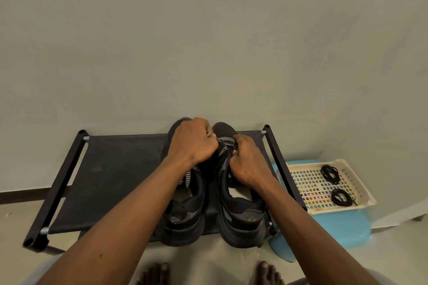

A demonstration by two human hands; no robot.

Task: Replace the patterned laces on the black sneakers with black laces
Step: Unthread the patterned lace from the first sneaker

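Note:
Two black sneakers stand side by side on a black fabric rack, toes toward the wall: the left sneaker and the right sneaker. A black-and-white patterned lace hangs from under my left hand. That hand's fingers are curled and pinch the patterned lace near the toe end of the right sneaker. My right hand grips the right sneaker's upper at the eyelets. Two coiled black laces lie in a cream basket to the right.
The basket rests on a light blue plastic stool beside the rack. A plain wall stands right behind the rack. My bare feet are on the floor in front of it.

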